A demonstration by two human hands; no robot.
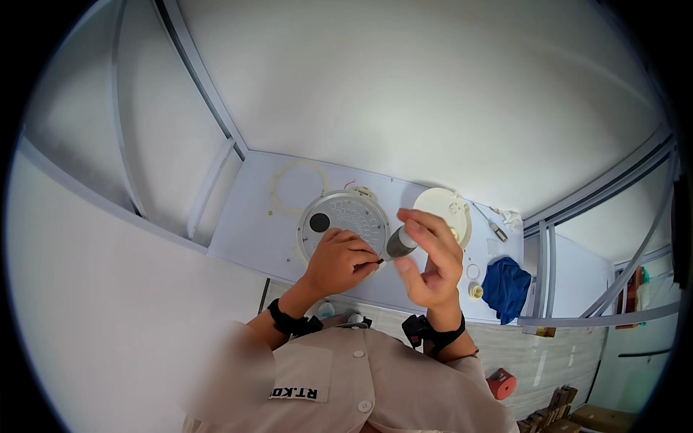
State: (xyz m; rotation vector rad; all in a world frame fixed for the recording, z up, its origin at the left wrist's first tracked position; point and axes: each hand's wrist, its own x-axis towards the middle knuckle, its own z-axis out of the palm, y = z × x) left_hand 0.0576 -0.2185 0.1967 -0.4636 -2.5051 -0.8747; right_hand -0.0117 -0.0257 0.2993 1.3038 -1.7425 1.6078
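My right hand holds a small grey cylinder by its end, tilted above the white table. My left hand pinches a thin dark tool whose tip points at the cylinder's near end. Under my left hand lies a round silver disc with a grid pattern and a black circular spot. A round cream-white part lies behind my right hand. Both wrists wear black bands.
A pale ring lies flat at the table's back left. A blue cloth, small white and yellow rings and a small metal piece lie at the right. A red object sits on the floor at the right.
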